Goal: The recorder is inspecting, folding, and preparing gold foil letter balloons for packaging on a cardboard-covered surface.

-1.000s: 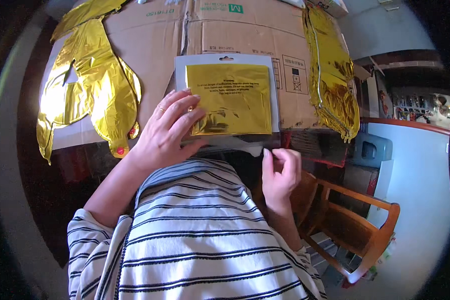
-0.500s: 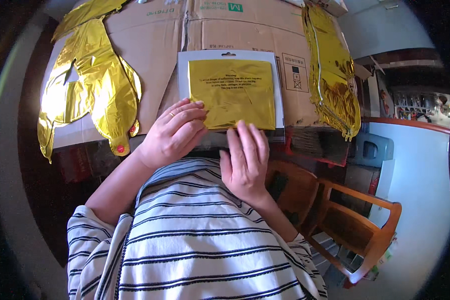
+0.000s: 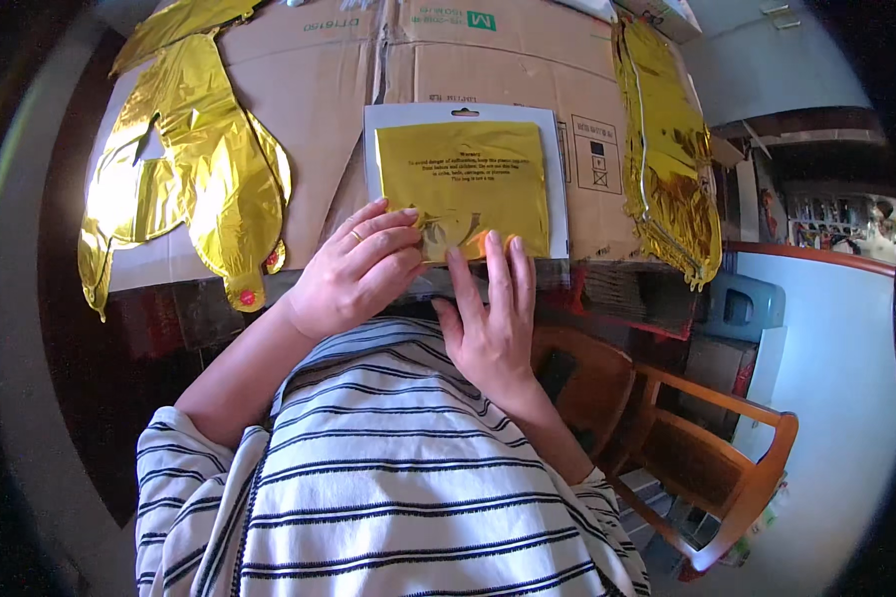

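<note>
Watching the gold packet (image 3: 465, 194) from afar

I see the left hand (image 3: 356, 279) angled inward, fingers bent over the packet's lower left corner, whether gripping I cannot tell; the right hand (image 3: 493, 338) points away, fingers loosely extended, tips at the packet's lower edge; it lies on cardboard (image 3: 289, 99), mostly beyond the fingertips.

Print on a gold foil packet (image 3: 508, 204) and the cardboard (image 3: 309, 80) beneath it
A black heading (image 3: 470, 154) tops several lines of small black print (image 3: 468, 169) across the packet. On the cardboard I see green characters (image 3: 335, 27) on the far side, left of centre, a green block (image 3: 481, 21) with a pale letter, far centre, and, right of the packet, a black-outlined symbol panel (image 3: 597, 157).
</note>
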`<action>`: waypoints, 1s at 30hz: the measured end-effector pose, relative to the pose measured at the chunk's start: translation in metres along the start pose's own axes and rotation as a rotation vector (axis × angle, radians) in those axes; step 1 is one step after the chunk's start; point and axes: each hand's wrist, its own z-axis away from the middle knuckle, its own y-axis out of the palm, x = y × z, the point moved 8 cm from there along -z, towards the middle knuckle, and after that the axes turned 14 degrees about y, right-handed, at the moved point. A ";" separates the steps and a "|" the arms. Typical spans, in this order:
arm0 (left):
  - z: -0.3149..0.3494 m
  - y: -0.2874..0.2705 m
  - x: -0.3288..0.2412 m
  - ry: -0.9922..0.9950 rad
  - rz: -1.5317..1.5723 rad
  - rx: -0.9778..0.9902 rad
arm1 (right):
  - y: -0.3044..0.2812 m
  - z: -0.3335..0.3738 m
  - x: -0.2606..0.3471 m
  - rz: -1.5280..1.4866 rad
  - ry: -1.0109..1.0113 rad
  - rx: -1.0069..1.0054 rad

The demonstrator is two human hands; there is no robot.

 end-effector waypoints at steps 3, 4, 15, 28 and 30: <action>-0.001 0.000 -0.001 0.008 -0.012 0.003 | 0.001 0.000 -0.001 -0.004 -0.004 -0.002; -0.001 0.001 -0.001 0.008 -0.010 0.011 | 0.001 0.000 -0.002 -0.003 -0.004 -0.006; -0.003 0.003 0.000 0.008 0.008 0.073 | -0.009 0.007 -0.005 -0.026 -0.004 -0.057; -0.002 0.002 0.002 0.033 0.012 0.125 | -0.051 -0.033 -0.064 -0.009 -0.124 -0.186; -0.001 0.001 0.005 0.021 0.005 0.148 | -0.052 -0.036 -0.058 -0.005 -0.166 -0.199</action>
